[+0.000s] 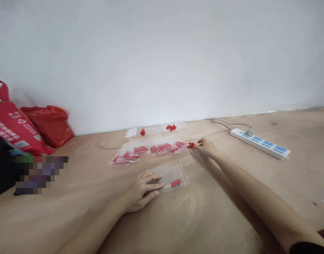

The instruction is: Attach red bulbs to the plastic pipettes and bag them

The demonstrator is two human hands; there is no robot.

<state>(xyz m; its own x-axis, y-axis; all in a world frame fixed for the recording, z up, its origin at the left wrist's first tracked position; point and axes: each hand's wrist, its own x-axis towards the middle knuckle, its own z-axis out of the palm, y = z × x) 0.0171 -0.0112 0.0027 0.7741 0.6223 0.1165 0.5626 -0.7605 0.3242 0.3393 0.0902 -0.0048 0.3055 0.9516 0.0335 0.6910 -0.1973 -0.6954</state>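
My left hand (144, 192) lies with fingers spread on the left side of a clear zip bag (168, 173), pressing it to the table. Inside that bag are a few droppers with red rubber bulbs (176, 182). Farther off to the right, my right hand (206, 147) has its fingertips closed at the red bulbs of a few loose droppers (191, 145). Their thin clear tubes point down and to the right. Just left of them runs a row of overlapping filled zip bags (162, 147), each showing red bulbs.
Near the wall lie loose red bulbs (142, 132), clear tubes (153, 131) and another bag with red bulbs (171, 127). A white power strip (259, 143) with a plugged-in cord is at the right. Red bags (49, 125) and a pixelated object (41, 175) occupy the left.
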